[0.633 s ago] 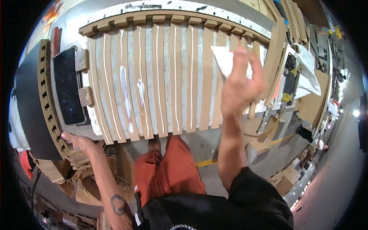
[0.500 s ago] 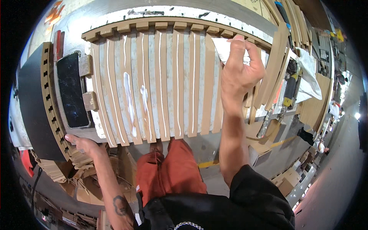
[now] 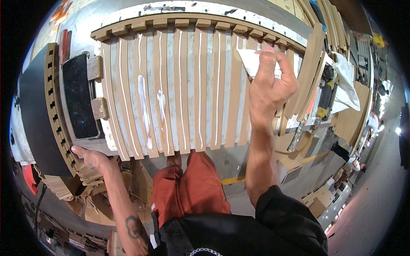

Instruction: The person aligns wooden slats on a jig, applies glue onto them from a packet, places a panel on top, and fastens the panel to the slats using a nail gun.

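Note:
My right hand point(image 3: 273, 85) is closed around a white cone-shaped bag point(image 3: 251, 59), its pointed tip down near the far end of a brown strip. A short white bead shows on that strip by the tip. Side by side lie several brown strips point(image 3: 183, 85), most with a white glue-like line along them; two lines at the left are smeared wide. A notched brown rail point(image 3: 171, 18) runs across their far ends. My left hand point(image 3: 95, 160) rests at the near left table edge beside a notched strip point(image 3: 57, 106), one digit stretched out, the others partly hidden.
A dark phone point(image 3: 79, 98) lies left of the strips, beside two small wooden blocks point(image 3: 99, 108). Red-handled tools point(image 3: 65, 46) sit beyond it. At the right are loose brown strips point(image 3: 309, 72), a yellow-and-black tool point(image 3: 325, 100) and a white bag point(image 3: 345, 85). Cardboard point(image 3: 96, 209) is piled below left.
My right hand and the white bag have come slightly nearer to me, and a short white bead now shows behind the tip. The left hand stays at the table edge.

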Demonstrator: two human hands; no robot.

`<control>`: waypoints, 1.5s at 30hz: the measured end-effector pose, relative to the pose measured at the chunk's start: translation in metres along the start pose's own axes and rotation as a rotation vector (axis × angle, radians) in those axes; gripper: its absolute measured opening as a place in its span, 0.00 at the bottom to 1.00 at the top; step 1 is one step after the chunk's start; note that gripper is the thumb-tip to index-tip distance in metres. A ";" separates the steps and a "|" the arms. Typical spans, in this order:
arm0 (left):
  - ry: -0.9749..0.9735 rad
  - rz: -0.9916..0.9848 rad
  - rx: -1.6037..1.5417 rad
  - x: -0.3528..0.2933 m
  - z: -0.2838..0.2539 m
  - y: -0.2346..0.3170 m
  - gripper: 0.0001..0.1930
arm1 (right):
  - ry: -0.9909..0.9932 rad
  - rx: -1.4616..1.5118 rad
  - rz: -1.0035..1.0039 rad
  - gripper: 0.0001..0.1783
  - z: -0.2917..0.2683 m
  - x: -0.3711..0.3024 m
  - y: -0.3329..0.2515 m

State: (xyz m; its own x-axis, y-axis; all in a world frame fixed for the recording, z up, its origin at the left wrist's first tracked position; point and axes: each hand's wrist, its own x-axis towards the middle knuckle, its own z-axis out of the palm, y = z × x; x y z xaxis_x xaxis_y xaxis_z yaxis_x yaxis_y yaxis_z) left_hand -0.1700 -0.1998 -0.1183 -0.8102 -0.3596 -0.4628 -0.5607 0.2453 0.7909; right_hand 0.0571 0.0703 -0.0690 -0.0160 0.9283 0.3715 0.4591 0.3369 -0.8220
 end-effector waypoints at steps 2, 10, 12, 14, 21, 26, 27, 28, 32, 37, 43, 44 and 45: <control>0.029 0.000 0.044 0.000 0.001 0.000 0.51 | -0.017 -0.052 0.029 0.09 -0.008 -0.007 -0.002; -0.075 0.009 0.045 0.015 -0.008 -0.009 0.48 | -0.039 -0.007 0.034 0.09 -0.042 -0.044 -0.005; -0.086 -0.025 0.043 -0.005 -0.004 0.004 0.48 | -0.053 -0.007 0.043 0.09 -0.051 -0.053 -0.010; -0.054 -0.047 0.046 -0.025 0.001 0.012 0.48 | -0.069 -0.008 0.054 0.08 -0.060 -0.066 -0.012; -0.054 -0.019 -0.020 -0.025 0.001 0.008 0.51 | -0.133 -0.131 0.047 0.06 -0.094 -0.100 -0.021; -0.036 -0.017 0.013 -0.015 -0.001 0.005 0.52 | -0.138 -0.041 0.075 0.05 -0.109 -0.122 -0.019; -0.027 -0.007 0.023 -0.018 0.000 0.007 0.52 | -0.165 -0.051 0.081 0.05 -0.111 -0.124 -0.020; -0.027 -0.007 0.025 -0.023 0.001 0.009 0.52 | -0.191 -0.061 0.086 0.05 -0.113 -0.125 -0.020; -0.053 -0.052 -0.002 -0.037 0.007 0.015 0.46 | -0.204 -0.095 0.107 0.05 -0.116 -0.120 -0.024; -0.067 0.033 -0.038 -0.029 0.006 0.016 0.46 | -0.101 -0.130 0.037 0.05 -0.093 -0.068 -0.021; -0.072 0.008 -0.026 -0.001 0.002 -0.002 0.47 | 0.080 0.037 0.045 0.10 -0.024 0.012 0.010; -0.065 0.016 -0.011 -0.008 0.003 0.001 0.47 | 0.076 0.038 0.067 0.11 -0.018 0.018 0.012; -0.061 0.016 -0.009 -0.005 0.002 0.000 0.47 | 0.072 0.040 0.070 0.11 -0.014 0.022 0.017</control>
State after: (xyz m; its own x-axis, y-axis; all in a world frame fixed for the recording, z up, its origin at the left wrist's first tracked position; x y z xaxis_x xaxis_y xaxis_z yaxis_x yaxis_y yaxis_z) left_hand -0.1660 -0.1966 -0.1166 -0.8283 -0.3001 -0.4731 -0.5459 0.2423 0.8020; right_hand 0.0769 0.0944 -0.0689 0.0793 0.9366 0.3414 0.4211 0.2789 -0.8631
